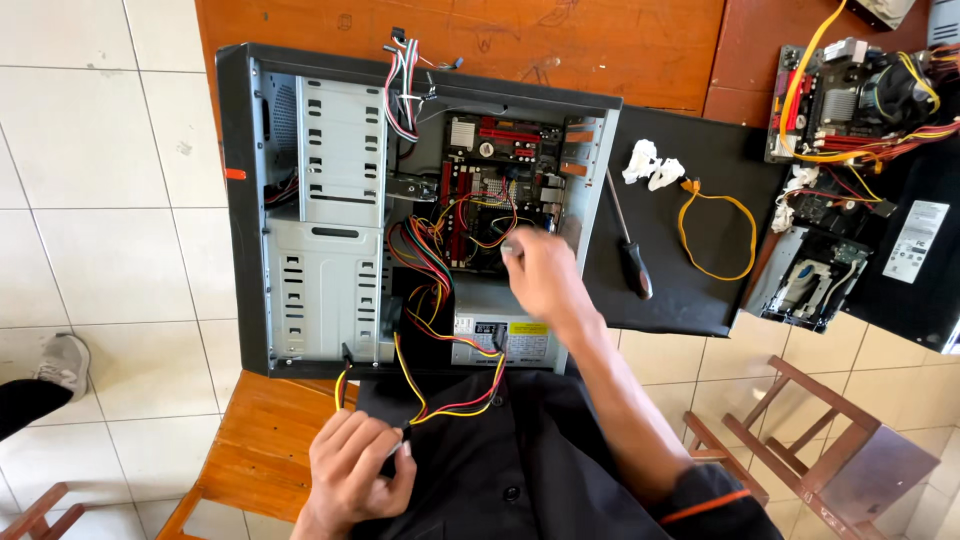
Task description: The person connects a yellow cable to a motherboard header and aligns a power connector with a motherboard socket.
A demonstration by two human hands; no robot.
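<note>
The right hand (540, 272) is motion-blurred, hiding what its fingers (512, 248) hold; second computer (880, 150) cut off at the edge.

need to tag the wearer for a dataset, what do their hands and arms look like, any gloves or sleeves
Both hands are bare: no gloves, rings or watch visible. The right hand has a bare forearm ending in a dark sleeve with an orange-edged cuff. The left hand shows only to the wrist.
</note>
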